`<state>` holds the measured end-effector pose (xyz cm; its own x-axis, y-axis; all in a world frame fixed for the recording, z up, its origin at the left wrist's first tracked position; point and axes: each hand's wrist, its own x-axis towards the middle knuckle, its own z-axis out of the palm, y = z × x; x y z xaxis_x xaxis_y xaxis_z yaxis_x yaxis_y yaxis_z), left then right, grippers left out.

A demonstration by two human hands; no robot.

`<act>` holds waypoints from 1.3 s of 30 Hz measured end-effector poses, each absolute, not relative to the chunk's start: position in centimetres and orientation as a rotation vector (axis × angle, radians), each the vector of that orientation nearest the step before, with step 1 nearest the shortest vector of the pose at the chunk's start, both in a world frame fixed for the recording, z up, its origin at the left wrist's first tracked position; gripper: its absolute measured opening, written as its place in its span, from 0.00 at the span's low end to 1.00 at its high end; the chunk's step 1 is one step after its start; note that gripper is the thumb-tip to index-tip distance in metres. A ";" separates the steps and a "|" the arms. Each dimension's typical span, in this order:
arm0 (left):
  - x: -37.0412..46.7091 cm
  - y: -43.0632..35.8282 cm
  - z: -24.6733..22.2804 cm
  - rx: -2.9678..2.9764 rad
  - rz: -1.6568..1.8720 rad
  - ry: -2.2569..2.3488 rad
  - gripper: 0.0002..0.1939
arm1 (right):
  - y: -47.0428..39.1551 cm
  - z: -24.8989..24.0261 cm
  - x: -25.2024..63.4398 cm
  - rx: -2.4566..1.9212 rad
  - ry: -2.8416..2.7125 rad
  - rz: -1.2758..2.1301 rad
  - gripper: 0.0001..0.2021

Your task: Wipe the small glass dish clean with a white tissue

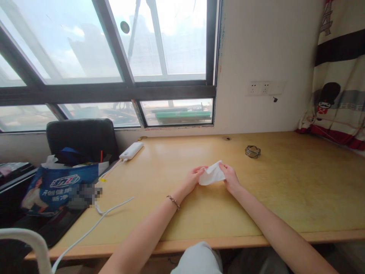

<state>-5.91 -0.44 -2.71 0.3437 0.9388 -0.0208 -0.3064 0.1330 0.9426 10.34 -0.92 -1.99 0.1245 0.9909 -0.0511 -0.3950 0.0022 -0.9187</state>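
Observation:
A small white tissue or cloth (212,174) is stretched between my two hands, above the middle of the wooden table (285,182). My left hand (195,179) pinches its left edge, and a dark beaded bracelet (173,203) circles that wrist. At the upper right corner of the white piece, my right hand (229,177) grips it between thumb and fingers. Slight creases run across the piece. The fingertips behind it are partly hidden.
A glass ashtray-like dish (253,152) sits right of my hands. At the table's left are a white power bank (131,150) and a white cable (94,227). A blue bag (61,186) rests on a black chair (81,139). Windows and a patterned curtain (339,83) stand behind.

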 end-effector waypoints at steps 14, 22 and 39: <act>-6.8 0.8 -3.4 0.765 1.178 0.756 0.19 | -1.7 -1.5 9.7 -0.940 -0.954 1.478 0.16; -6.6 -0.2 -2.9 0.913 0.969 0.736 0.18 | -1.6 -2.6 10.0 -1.064 -1.150 1.118 0.16; -6.0 -0.4 -3.1 0.965 1.046 0.804 0.17 | -1.3 -1.2 10.9 -1.116 -1.005 1.115 0.21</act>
